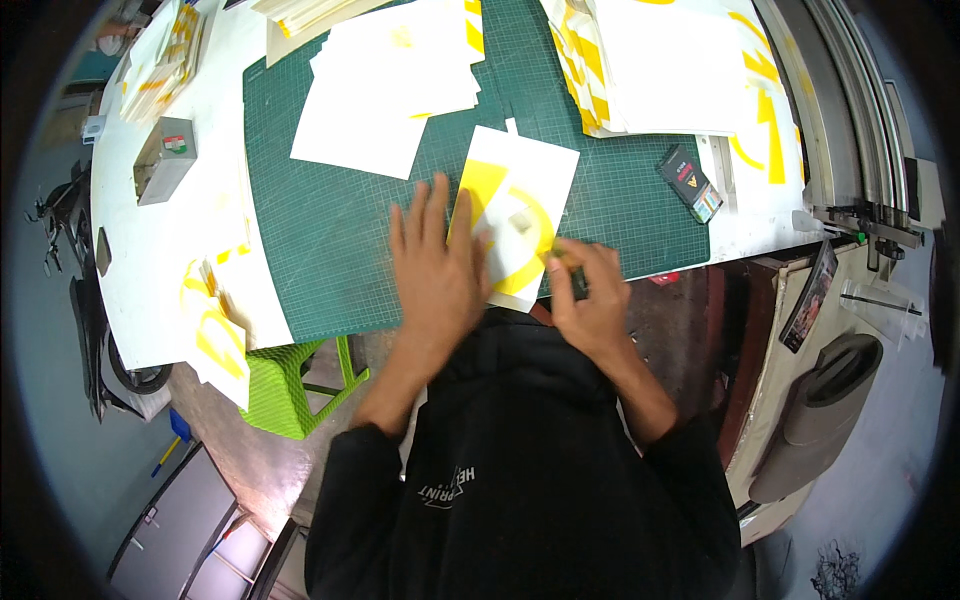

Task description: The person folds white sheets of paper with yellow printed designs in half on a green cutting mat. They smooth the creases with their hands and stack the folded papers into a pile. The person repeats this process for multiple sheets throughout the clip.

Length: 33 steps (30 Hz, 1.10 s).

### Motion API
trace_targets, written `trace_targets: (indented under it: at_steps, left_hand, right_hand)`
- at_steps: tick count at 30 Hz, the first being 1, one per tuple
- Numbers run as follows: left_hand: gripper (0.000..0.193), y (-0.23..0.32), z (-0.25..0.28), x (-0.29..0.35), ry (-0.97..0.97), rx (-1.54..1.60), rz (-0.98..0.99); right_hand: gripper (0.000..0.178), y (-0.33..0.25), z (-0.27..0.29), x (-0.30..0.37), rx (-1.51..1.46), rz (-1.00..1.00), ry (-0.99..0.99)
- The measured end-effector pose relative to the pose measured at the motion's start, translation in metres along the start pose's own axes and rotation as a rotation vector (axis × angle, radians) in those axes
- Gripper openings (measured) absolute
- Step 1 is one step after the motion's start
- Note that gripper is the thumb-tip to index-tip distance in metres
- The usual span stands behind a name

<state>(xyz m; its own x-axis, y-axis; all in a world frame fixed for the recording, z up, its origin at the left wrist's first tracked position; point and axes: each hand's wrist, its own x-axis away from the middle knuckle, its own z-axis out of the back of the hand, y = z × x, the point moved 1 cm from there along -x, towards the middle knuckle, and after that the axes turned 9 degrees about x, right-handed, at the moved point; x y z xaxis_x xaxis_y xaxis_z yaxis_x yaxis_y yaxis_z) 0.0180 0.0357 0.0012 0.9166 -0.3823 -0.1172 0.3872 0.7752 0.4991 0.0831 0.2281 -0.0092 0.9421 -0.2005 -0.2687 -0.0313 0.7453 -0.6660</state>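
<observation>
The left hand [438,275], fingers extended, should steady the yellow-and-white printed sheet [520,215] against the green cutting mat [325,240]. The right hand [592,300] curls at its edge; whether it grasps, I cannot tell.

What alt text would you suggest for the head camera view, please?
A person's left hand lies over the left edge of a white-and-yellow rectangular sheet on a green gridded cutting mat; the right hand is at the sheet's right edge. Beyond lie overlapping white sheets; a small black rectangular box lies to the right.
</observation>
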Motion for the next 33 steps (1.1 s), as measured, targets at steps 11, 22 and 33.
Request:
trace_targets:
  at_steps: [11, 22, 33]
  left_hand:
    - [0.069, -0.012, 0.014, -0.016, -0.319, -0.036, -0.316]
    - [0.095, -0.017, 0.007, 0.009, -0.232, 0.053, -0.086]
    - [0.096, -0.02, 0.006, 0.013, -0.22, 0.018, -0.073]
  right_hand:
    - [0.021, 0.01, 0.014, -0.011, 0.071, 0.114, 0.062]
    - [0.027, -0.023, -0.032, -0.004, 0.115, 0.154, 0.034]
    - [0.019, 0.037, -0.003, -0.032, 0.366, -0.099, 0.11]
